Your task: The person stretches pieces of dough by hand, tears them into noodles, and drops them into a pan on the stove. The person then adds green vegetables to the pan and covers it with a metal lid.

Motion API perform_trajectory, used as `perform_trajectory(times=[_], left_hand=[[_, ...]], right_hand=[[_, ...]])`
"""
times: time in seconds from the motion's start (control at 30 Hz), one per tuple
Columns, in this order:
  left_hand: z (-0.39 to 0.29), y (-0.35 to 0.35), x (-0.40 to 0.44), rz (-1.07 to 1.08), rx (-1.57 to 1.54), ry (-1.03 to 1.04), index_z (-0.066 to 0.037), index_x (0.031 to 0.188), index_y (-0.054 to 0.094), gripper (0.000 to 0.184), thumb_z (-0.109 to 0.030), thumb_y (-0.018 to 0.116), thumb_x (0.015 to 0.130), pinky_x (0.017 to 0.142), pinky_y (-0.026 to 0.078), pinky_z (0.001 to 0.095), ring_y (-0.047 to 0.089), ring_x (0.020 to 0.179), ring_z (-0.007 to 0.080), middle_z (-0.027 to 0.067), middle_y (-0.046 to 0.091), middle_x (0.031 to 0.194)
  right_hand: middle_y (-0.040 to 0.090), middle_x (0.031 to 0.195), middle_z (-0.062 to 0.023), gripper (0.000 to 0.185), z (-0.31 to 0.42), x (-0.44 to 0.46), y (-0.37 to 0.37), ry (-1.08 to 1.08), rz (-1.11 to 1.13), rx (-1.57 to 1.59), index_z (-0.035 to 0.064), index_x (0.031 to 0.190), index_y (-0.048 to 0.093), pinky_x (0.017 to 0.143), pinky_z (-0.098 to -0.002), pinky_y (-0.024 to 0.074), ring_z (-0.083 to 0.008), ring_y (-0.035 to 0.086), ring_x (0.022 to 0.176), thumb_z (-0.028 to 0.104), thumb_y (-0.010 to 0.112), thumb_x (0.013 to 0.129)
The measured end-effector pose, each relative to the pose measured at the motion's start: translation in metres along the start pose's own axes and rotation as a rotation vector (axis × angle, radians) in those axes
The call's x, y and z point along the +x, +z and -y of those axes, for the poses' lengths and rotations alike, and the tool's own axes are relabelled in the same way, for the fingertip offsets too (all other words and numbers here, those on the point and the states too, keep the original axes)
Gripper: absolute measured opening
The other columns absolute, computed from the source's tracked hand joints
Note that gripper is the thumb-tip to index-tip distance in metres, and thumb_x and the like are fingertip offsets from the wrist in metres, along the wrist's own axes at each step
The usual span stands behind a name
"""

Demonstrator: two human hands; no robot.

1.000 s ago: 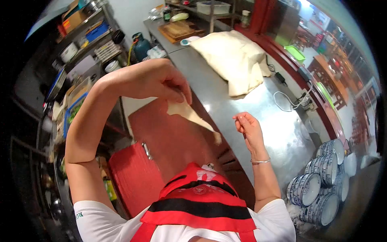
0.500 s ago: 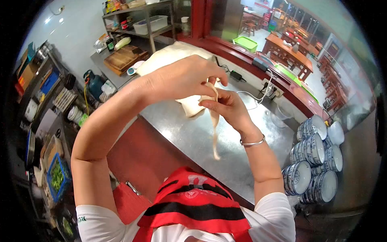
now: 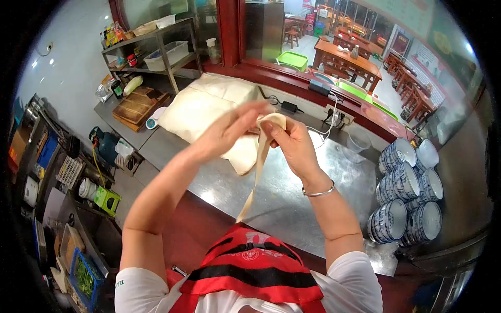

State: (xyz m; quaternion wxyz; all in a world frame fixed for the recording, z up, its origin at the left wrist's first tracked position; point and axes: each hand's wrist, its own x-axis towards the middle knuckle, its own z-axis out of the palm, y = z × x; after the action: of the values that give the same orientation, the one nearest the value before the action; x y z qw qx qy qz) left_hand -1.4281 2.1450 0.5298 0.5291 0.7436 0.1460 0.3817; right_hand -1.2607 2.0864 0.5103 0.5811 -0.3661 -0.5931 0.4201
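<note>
Above the steel counter (image 3: 313, 219), my right hand (image 3: 293, 148) pinches a pale dough strip (image 3: 259, 172) between thumb and fingers. Part of the strip loops over these fingers, and a long narrow tail hangs down toward my red apron. My left hand (image 3: 229, 130) is beside the loop, its fingers stretched out and slightly blurred; whether it touches the dough cannot be made out. Behind both hands a large cream cloth (image 3: 193, 107) covers something on the counter.
Stacked blue-and-white bowls (image 3: 399, 180) stand at the right. A wooden board (image 3: 136, 107) lies at the back left, near a metal shelf (image 3: 169, 68). A clear container (image 3: 358, 140), cables and a socket are along the window ledge. Greens fill a blue tray (image 3: 83, 276) at the lower left.
The view has swung toward the window. Both hands came together over the counter; my right hand took hold of the dough strip, and my left hand's fingers have opened out.
</note>
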Motion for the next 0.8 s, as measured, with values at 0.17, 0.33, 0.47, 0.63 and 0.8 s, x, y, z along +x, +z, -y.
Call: perform_trajectory(times=[0.17, 0.33, 0.47, 0.63, 0.8], left_hand=[[0.014, -0.004, -0.018, 0.1, -0.003, -0.21, 0.003, 0.113, 0.052, 0.035, -0.027, 0.047, 0.097, 0.067, 0.049, 0.0257, 0.059, 0.071, 0.011, 0.0076, 0.062, 0.093], [0.007, -0.007, -0.007, 0.015, 0.062, -0.149, 0.001, 0.09, 0.059, 0.023, -0.02, 0.05, 0.095, 0.055, 0.045, 0.0222, 0.051, 0.058, 0.0059, 0.0048, 0.063, 0.077], [0.011, -0.002, -0.001, 0.028, -0.1, -0.116, 0.003, 0.092, 0.058, 0.022, -0.016, 0.047, 0.096, 0.064, 0.046, 0.0227, 0.055, 0.063, 0.009, 0.0061, 0.064, 0.08], [0.016, -0.001, 0.011, 0.061, -0.231, -0.172, 0.005, 0.099, 0.057, 0.025, -0.017, 0.047, 0.095, 0.076, 0.047, 0.0256, 0.065, 0.08, 0.0147, 0.0074, 0.064, 0.084], [0.029, 0.005, 0.026, 0.051, -0.221, -0.139, 0.005, 0.098, 0.062, 0.029, -0.021, 0.051, 0.095, 0.073, 0.049, 0.0251, 0.066, 0.077, 0.0147, 0.0081, 0.067, 0.086]], right_hand=[[0.06, 0.073, 0.001, 0.03, 0.001, 0.017, 0.004, 0.008, 0.017, -0.164, 0.0004, 0.089, 0.065, 0.061, -0.0213, 0.0419, -0.005, 0.051, 0.066, 0.03, 0.057, 0.092], [0.062, 0.079, -0.0008, 0.023, 0.024, 0.037, -0.002, -0.065, 0.013, -0.241, 0.0005, 0.093, 0.065, 0.067, -0.0212, 0.0432, -0.0064, 0.055, 0.074, 0.023, 0.061, 0.088], [0.062, 0.08, 0.0003, 0.018, 0.036, 0.044, -0.011, -0.024, -0.044, -0.231, 0.0014, 0.092, 0.067, 0.065, -0.021, 0.0428, -0.0061, 0.054, 0.073, 0.017, 0.064, 0.085], [0.063, 0.078, -0.0014, 0.018, 0.046, 0.046, -0.018, -0.068, -0.016, -0.49, 0.0003, 0.089, 0.067, 0.06, -0.0217, 0.0428, -0.0067, 0.054, 0.068, 0.017, 0.062, 0.085], [0.064, 0.074, -0.0032, 0.02, 0.061, 0.056, -0.023, -0.305, 0.045, -0.8, -0.0011, 0.086, 0.068, 0.058, -0.0246, 0.0433, -0.0081, 0.056, 0.067, 0.018, 0.061, 0.085]])
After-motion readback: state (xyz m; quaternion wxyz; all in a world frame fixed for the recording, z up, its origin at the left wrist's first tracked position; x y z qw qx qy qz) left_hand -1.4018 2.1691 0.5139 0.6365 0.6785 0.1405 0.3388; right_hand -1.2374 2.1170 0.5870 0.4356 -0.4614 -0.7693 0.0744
